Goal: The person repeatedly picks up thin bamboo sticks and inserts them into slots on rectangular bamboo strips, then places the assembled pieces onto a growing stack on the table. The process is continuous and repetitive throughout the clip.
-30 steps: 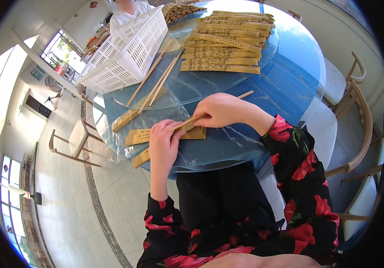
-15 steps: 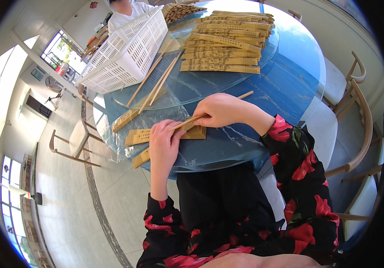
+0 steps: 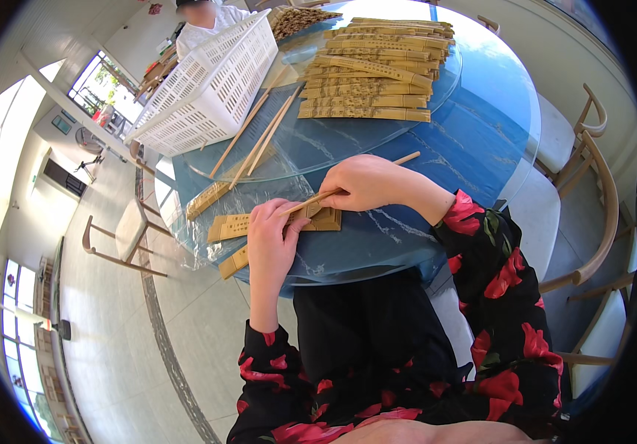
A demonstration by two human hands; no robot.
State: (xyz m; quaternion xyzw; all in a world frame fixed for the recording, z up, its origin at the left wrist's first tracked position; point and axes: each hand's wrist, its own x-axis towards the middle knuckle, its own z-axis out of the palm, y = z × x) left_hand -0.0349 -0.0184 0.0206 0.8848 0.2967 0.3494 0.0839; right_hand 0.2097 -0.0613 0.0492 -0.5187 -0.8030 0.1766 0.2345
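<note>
My right hand [image 3: 366, 181] is closed around a pair of thin wooden chopsticks [image 3: 409, 157], whose back end sticks out past my knuckles. The chopsticks slant down to the left, and their front end reaches the fingers of my left hand [image 3: 270, 237]. My left hand is closed, thumb and fingers pinching a brown paper chopstick sleeve at the stick's tip; my fingers partly hide it. Beneath both hands lie more flat brown printed sleeves [image 3: 228, 228] at the table's near edge. Another sleeve [image 3: 234, 263] juts out beside my left wrist.
A white slatted plastic basket [image 3: 218, 92] stands at the left of the round blue-covered table [image 3: 481, 140]. Several loose chopsticks [image 3: 265, 140] lie beside it. Farther back is a large pile of brown sleeves [image 3: 377, 70]. A person [image 3: 211, 29] sits opposite; wooden chairs [image 3: 592, 214] stand at right.
Both my hands and the chopsticks stay almost in the same place. The person across the table has shifted slightly, with the head lower in view.
</note>
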